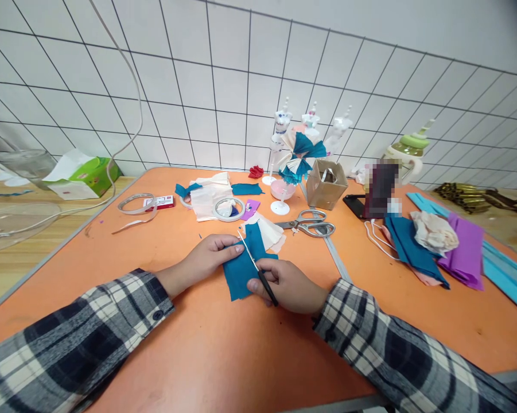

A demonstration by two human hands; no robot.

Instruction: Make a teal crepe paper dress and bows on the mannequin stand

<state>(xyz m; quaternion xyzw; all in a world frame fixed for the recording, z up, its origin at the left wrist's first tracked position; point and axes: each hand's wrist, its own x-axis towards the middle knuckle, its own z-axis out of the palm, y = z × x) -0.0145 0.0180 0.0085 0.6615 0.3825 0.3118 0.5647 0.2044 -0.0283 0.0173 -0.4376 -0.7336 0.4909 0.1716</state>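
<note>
My left hand [210, 255] pinches the upper left edge of a piece of teal crepe paper [236, 278] between thumb and fingers. In my right hand [286, 284] is a pair of black-handled scissors [267, 287], seen nearly edge-on. Its slim silver blade lies across the paper and points up and left, its tip close to my left thumb. A strip of the paper stands apart on the far side of the blade. Just beyond lie white crepe paper pieces [267, 232] and large metal scissors [312, 222].
A tape roll [228, 209], teal scraps [247, 189] and a red box [159, 202] lie behind. Dress-form stands [283, 123], a paper flower [301, 155] and a small cardboard box [326, 186] stand at the back. Folded purple paper [465, 246] and a phone [381, 189] are right.
</note>
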